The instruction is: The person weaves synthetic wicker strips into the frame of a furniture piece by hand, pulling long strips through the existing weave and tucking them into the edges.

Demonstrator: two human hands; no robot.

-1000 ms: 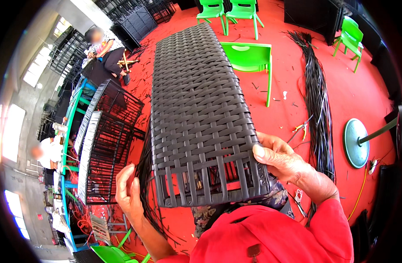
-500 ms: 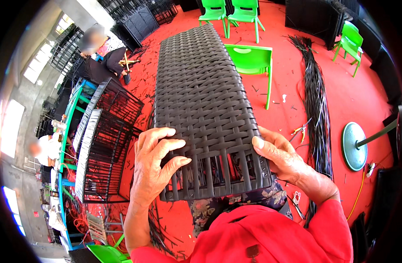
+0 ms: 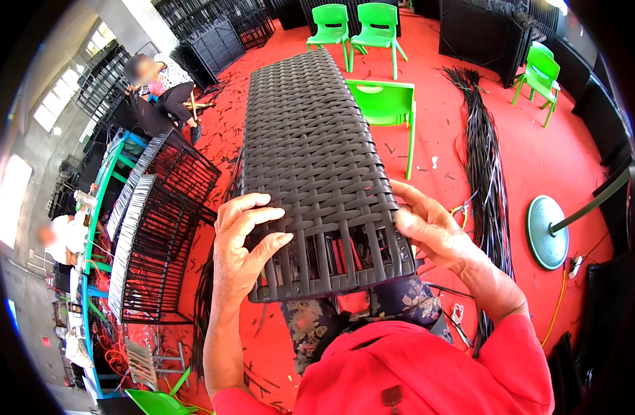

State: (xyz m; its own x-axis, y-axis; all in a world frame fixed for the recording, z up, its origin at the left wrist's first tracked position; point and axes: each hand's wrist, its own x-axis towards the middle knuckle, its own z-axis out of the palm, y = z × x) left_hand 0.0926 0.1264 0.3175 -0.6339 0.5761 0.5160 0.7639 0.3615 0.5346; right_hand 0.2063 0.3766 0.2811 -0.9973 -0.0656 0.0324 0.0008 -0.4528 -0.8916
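In front of me a long dark-brown wicker piece (image 3: 307, 145) stands tilted, woven from flat plastic strips. Its near end is unwoven, with bare lengthwise strips (image 3: 324, 259) and gaps between them. My left hand (image 3: 240, 242) lies over the left edge, fingers and thumb spread apart on the weave by the last woven rows. At the right edge, my right hand (image 3: 438, 232) grips the wicker piece. Its thumb presses the corner near the last row, and its fingers are partly hidden beyond the edge.
A bundle of black strips (image 3: 480, 187) lies on the red floor to the right, near a round green stand base (image 3: 547, 232). Green chairs (image 3: 380, 104) stand ahead. Black frames (image 3: 162, 256) and a green-blue rack (image 3: 99, 228) are at left, where other people (image 3: 169, 86) sit.
My view has shifted slightly, so the surroundings sit a little differently. Both hands stay at the same edges of the wicker piece, with no clear change in their grip.
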